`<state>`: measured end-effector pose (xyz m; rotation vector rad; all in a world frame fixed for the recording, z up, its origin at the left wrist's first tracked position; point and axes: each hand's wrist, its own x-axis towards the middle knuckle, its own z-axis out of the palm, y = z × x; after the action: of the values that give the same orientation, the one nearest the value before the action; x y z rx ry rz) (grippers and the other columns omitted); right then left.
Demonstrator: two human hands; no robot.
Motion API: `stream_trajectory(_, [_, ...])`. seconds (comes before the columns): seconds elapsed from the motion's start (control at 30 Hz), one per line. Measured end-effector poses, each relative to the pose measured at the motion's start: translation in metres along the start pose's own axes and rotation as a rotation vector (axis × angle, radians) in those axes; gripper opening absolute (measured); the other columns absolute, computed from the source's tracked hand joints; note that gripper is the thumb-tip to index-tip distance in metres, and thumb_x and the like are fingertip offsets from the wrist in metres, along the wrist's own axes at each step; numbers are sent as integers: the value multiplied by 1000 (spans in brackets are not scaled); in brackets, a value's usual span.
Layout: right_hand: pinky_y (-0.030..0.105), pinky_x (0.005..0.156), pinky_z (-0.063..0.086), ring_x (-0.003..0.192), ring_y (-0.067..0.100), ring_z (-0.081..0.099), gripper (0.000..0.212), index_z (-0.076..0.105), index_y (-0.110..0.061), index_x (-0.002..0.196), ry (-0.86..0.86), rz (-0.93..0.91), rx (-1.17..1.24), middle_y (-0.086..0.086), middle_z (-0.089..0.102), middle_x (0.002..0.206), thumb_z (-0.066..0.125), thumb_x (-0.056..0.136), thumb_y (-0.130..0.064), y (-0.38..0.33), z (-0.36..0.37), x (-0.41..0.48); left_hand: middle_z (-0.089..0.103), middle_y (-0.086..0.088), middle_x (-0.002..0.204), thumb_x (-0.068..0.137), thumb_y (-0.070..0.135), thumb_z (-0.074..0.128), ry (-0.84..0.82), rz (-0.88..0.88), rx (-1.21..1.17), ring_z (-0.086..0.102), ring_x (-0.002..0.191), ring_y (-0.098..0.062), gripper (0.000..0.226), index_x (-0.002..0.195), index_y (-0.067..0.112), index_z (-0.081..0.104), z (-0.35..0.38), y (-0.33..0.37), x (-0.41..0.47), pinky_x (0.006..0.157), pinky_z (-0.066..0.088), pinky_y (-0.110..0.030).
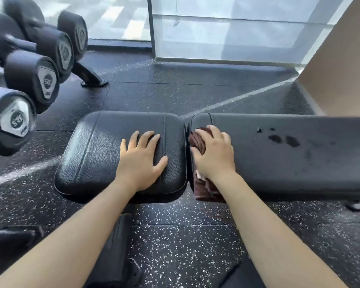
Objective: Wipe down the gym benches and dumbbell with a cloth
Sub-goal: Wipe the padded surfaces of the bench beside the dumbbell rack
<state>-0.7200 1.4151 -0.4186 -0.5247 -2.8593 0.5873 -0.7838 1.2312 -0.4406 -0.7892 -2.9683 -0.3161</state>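
Observation:
A black padded gym bench lies across the view, made of a short seat pad [96, 150] on the left and a long back pad [299, 161] on the right. My left hand [141, 161] rests flat on the seat pad with fingers spread, holding nothing. My right hand [214, 154] presses a dark maroon cloth [206, 190] onto the left end of the back pad, beside the gap between the pads. The cloth hangs over the pad's near edge. Dark wet spots [285, 140] mark the back pad further right. Black dumbbells [15, 119] sit on a rack at the left.
The floor [185, 246] is black speckled rubber with a pale line crossing it. A rack foot [92, 77] stands behind the seat pad. Glass panels [227, 28] run along the back. A tan wall [341, 69] rises at the right.

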Motion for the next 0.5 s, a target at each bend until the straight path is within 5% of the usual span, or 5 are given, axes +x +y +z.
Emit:
stream_trajectory(0.17, [45, 99, 40, 120, 28, 41, 43, 51, -30, 129, 60, -199, 53, -3, 41, 143, 57, 87, -30, 22, -4, -36, 31, 4, 149, 78, 64, 22, 7, -18, 42, 19, 139, -30, 73, 140, 26, 31, -1, 1, 0, 112, 15, -58])
stream_trajectory(0.5, [45, 101, 37, 122, 31, 37, 42, 47, -30, 133, -17, -53, 16, -2, 34, 146, 51, 91, -33, -4, 2, 41, 36, 3, 146, 78, 62, 30, 45, -1, -15, 22, 138, -29, 71, 138, 25, 37, -3, 2, 2, 112, 16, -56])
